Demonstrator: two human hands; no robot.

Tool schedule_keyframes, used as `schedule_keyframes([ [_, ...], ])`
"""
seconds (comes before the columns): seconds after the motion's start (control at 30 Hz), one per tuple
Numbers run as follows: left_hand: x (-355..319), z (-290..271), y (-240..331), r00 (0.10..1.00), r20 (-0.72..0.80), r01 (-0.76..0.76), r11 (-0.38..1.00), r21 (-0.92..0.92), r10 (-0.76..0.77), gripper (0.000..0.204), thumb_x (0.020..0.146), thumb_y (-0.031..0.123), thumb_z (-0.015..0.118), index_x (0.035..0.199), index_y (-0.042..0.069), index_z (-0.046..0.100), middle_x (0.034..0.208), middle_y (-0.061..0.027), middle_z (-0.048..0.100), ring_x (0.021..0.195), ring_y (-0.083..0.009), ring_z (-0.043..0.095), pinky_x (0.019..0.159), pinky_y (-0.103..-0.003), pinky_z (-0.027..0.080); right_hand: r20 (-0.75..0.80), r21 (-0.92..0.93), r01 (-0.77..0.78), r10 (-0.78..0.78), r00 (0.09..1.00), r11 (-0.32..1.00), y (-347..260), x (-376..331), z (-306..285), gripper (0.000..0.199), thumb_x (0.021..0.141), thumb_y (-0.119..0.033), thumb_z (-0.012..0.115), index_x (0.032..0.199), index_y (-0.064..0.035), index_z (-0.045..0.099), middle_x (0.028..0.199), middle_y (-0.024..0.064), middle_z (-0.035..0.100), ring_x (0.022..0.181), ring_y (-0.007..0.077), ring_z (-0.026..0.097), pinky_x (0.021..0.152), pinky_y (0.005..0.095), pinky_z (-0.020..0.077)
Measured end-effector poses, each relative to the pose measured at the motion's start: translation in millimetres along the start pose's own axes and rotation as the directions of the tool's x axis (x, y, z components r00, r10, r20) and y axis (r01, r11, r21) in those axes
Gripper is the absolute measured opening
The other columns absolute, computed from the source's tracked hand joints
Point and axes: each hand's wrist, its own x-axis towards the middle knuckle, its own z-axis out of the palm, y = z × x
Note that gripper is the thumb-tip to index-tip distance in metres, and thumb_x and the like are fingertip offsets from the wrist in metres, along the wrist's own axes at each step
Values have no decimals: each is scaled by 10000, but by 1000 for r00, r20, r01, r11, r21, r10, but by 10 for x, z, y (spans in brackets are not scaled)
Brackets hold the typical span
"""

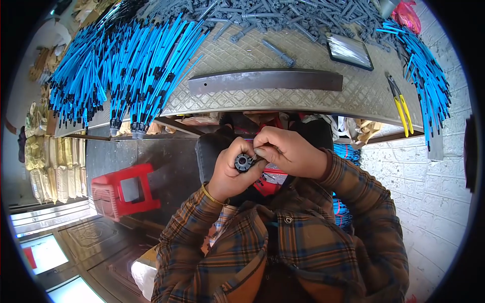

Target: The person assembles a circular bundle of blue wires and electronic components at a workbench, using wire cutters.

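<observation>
My left hand grips a small dark round fitting, its ribbed end face turned up toward me. My right hand meets it from the right, thumb and fingertips pinched at the fitting's rim; whether a small part sits between them is hidden. Both hands are held close to my chest, just below the near edge of the metal workbench. A yellow band circles my left wrist.
Bundles of blue tubes with black ends hang over the bench's left; more blue tubes lie at right. Grey fittings pile at the back. A dark metal bar, yellow pliers, a red stool.
</observation>
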Motion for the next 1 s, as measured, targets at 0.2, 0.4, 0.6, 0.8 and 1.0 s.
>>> schedule_keyframes([
  [0.2, 13, -2, -34, 997, -60, -39, 999, 29, 41, 245, 733, 25, 682, 818, 52, 454, 721, -20, 542, 652, -54, 488, 576, -223, 421, 6, -46, 153, -153, 988, 987, 93, -22, 1, 64, 841, -75, 576, 886, -37, 551, 881, 91, 535, 803, 222, 543, 703, 311, 441],
  [0.4, 73, 0, -22, 996, -83, -13, 995, 95, 21, 237, 722, -28, 648, 827, 57, 453, 798, -5, 519, 744, -68, 467, 669, -233, 417, -79, -35, 230, -232, 969, 973, 60, -23, -27, 86, 800, -65, 611, 877, -53, 576, 919, 89, 534, 855, 252, 533, 740, 343, 437],
  [0.6, 66, -34, -17, 995, -62, -62, 981, 187, 74, 232, 702, 48, 677, 814, 63, 475, 681, -50, 499, 608, -102, 447, 565, -261, 423, 46, -324, 429, -438, 898, 843, 30, 109, -127, 122, 758, -89, 621, 874, -77, 582, 922, 79, 537, 865, 256, 525, 773, 362, 421],
  [0.8, 44, 48, 0, 998, -42, -44, 991, 123, 50, 219, 703, 56, 673, 809, 57, 482, 671, -57, 494, 598, -105, 444, 556, -265, 423, 205, -574, 590, -598, 775, 568, -46, 117, -218, 120, 739, -136, 590, 844, -89, 557, 910, 63, 541, 861, 249, 519, 792, 359, 397],
  [1.0, 166, 185, -13, 994, -100, -31, 985, 168, 48, 206, 703, 56, 673, 802, 41, 494, 659, -56, 525, 608, -92, 497, 557, -252, 426, 42, -603, 357, -419, 907, 714, 33, -100, -117, 97, 751, -147, 567, 821, -84, 543, 893, 64, 541, 856, 257, 521, 764, 367, 404],
])
